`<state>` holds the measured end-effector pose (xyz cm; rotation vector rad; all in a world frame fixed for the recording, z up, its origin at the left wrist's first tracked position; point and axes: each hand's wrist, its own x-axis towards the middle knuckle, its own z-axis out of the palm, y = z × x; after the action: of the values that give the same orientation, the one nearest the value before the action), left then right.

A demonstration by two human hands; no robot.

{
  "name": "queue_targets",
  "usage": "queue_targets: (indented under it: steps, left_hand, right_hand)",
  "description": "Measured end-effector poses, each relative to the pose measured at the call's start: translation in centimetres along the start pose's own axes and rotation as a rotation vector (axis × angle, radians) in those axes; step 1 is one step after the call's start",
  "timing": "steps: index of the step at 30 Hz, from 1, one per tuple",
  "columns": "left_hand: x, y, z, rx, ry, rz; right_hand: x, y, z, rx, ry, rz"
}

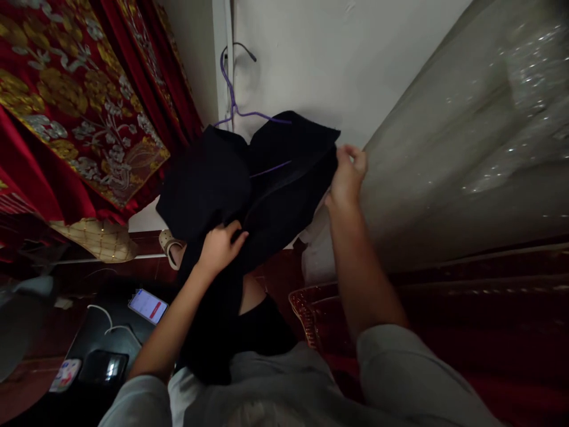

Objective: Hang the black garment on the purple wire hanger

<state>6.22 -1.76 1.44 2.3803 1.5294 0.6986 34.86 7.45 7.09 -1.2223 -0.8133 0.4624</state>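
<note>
A black garment [231,184] hangs partly over a purple wire hanger [249,114] in front of a white wall. My left hand [220,248] grips the lower middle of the black cloth, fingers curled into it. My right hand [349,172] pinches the garment's upper right edge, held up near the wall. The hanger's hook rises above the cloth beside a white pipe; its lower bar shows as a purple line across the fabric. The cloth's lower part drapes down toward my lap.
A red and gold floral curtain [75,101] hangs at left. A pale sheer curtain [466,148] fills the right. A lit phone [148,306], a white cable and a dark device [104,367] lie on a dark surface at lower left. A red cushion [320,308] lies at centre right.
</note>
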Motion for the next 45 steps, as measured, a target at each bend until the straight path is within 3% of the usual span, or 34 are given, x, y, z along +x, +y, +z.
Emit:
queue_targets:
  steps: [1, 2, 3, 5, 6, 9, 10, 12, 15, 18, 20, 24, 27, 34, 38, 42, 45]
  left_hand:
    - [-0.9, 0.1, 0.6, -0.087, 0.05, -0.022]
    - [-1.7, 0.3, 1.2, -0.162, 0.101, -0.048]
    - [-2.5, 0.5, 1.9, -0.227, 0.155, -0.076]
    - [-3.8, 0.9, 3.1, -0.361, 0.249, -0.12]
    - [-4.2, 1.1, 3.5, -0.439, 0.289, -0.145]
    - [-4.8, 1.7, 4.4, -0.643, 0.349, -0.252]
    - [-4.9, 1.8, 4.6, -0.67, 0.35, -0.288]
    - [-5.1, 2.0, 4.9, -0.672, 0.357, -0.333]
    - [-5.5, 2.1, 5.5, -0.708, 0.447, -0.325]
    - [-5.9, 2.1, 5.9, -0.786, 0.585, -0.287]
    - [-6.0, 2.1, 6.0, -0.795, 0.592, -0.249]
    - [-5.7, 2.1, 5.6, -0.792, 0.494, -0.188]
    - [-5.4, 2.2, 5.4, -0.83, 0.507, -0.206]
    - [-5.4, 2.2, 5.1, -0.926, 0.544, -0.33]
    - [-5.6, 2.1, 4.6, -0.884, 0.541, -0.333]
    - [-6.0, 1.7, 3.9, -0.862, 0.503, -0.315]
    - [-6.1, 1.1, 3.6, -0.851, 0.458, -0.298]
  right_hand:
    - [-2.2, 0.1, -0.3, 0.077, 0.204, 0.066]
    - [-4.8, 0.1, -0.7, 0.168, 0.269, 0.081]
    - [-7.6, 0.1, -1.0, 0.26, 0.29, 0.063]
    - [-13.3, 0.2, -1.0, 0.372, 0.192, 0.013]
    - [-15.7, 0.4, -0.8, 0.389, 0.116, 0.006]
    - [-19.8, 1.7, 0.6, 0.261, -0.485, 0.236]
    - [-20.1, 2.1, 1.1, 0.225, -0.604, 0.309]
    - [-19.9, 2.9, 1.8, 0.203, -0.648, 0.369]
    - [-19.3, 3.0, 1.7, 0.195, -0.656, 0.31]
    - [-19.3, 2.3, 0.9, 0.121, -0.829, 0.244]
    - [-19.5, 2.1, 0.6, 0.045, -0.896, 0.214]
    - [-19.5, 2.9, 0.9, -0.026, -0.817, 0.137]
    - [-19.4, 3.8, 1.4, -0.035, -0.766, 0.106]
    - [-19.4, 3.9, 1.6, -0.069, -0.877, 0.098]
    - [-19.8, 3.6, 1.8, -0.076, -0.898, 0.1]
    - [-20.4, 3.1, 2.1, 0.007, -0.931, 0.21]
    - [-20.8, 2.6, 2.5, 0.219, -0.932, 0.427]
